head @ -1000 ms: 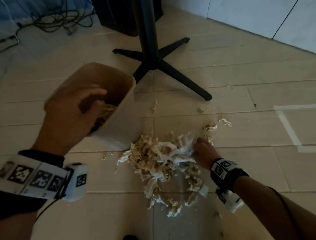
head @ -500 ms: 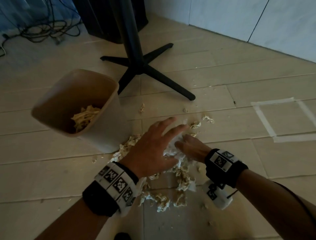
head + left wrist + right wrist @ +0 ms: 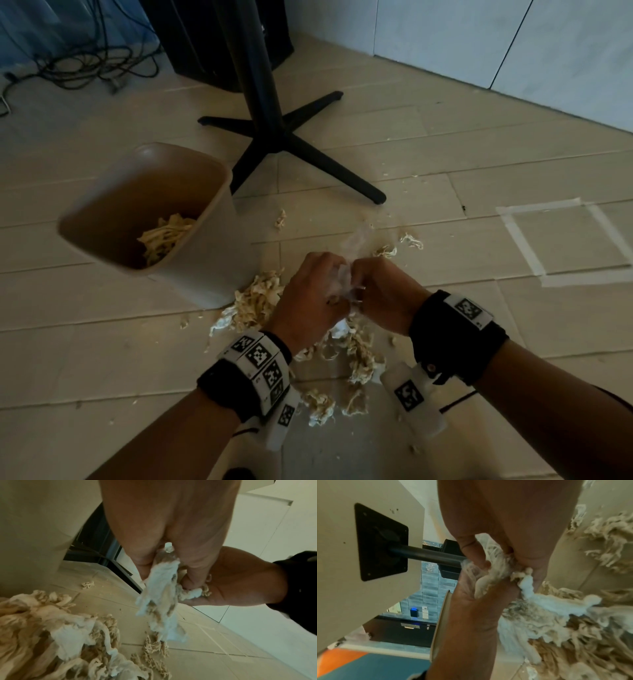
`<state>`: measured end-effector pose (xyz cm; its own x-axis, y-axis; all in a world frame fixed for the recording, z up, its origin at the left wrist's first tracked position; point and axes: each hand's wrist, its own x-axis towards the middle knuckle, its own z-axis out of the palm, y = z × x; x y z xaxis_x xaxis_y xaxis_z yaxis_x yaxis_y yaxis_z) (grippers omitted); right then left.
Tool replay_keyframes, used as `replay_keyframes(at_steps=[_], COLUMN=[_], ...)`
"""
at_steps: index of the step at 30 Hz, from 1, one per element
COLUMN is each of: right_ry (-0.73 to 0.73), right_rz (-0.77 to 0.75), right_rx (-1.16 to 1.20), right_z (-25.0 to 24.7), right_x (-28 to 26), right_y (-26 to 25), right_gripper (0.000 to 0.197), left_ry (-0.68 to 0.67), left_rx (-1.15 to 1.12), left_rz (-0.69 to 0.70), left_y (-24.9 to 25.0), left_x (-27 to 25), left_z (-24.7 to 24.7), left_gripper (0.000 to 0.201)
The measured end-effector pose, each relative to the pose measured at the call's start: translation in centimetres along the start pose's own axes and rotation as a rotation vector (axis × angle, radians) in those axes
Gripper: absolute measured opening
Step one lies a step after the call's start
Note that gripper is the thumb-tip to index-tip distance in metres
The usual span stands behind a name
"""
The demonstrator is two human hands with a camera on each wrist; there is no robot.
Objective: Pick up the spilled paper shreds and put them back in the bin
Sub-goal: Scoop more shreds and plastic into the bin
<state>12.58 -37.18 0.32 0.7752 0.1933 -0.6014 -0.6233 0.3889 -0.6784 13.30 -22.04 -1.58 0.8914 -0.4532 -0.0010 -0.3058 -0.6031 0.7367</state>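
On the floor (image 3: 102,342): 1 beige bin (image 3: 212,274), 1 main heap of paper shreds (image 3: 253,305) plus several stray clumps, too many to count. 2 hands, left hand (image 3: 308,301) and right hand (image 3: 383,298). 1 black 4-legged stand (image 3: 274,137). 1 taped square (image 3: 561,240).

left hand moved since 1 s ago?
Yes. The left hand has left the bin opening and come down to the right of it, now gripping the shreds against the right hand.
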Motion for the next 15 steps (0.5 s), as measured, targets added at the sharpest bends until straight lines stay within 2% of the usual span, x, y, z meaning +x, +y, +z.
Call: replay_keyframes(at_steps=[3, 7, 12, 15], right_ry=[-0.016, 0.039, -0.005, 0.006], right_rz=[-0.007, -0.048, -0.073, -0.083], right_rx=[0.025, -0.009, -0.164, -0.273], right_z=[0.0, 0.0, 0.1, -0.8], right_x=[0.3, 0.7, 0.7, 0.6], right_y=[0.1, 0.0, -0.5, -0.2], right_gripper=[0.032, 0.033, 0.058, 0.059], left_ry=[0.057, 0.123, 0.201, 0.284], left_rx=[0.033, -0.018, -0.064, -0.11], left_rz=[-0.006, -0.02, 0.005, 0.024], left_y=[0.4, 1.0, 2.6, 3.7], left_x=[0.1, 0.3, 0.3, 0.7], left_z=[-0.8, -2.1, -5.3, -9.1], left_gripper=[0.044, 0.033, 0.037, 0.037])
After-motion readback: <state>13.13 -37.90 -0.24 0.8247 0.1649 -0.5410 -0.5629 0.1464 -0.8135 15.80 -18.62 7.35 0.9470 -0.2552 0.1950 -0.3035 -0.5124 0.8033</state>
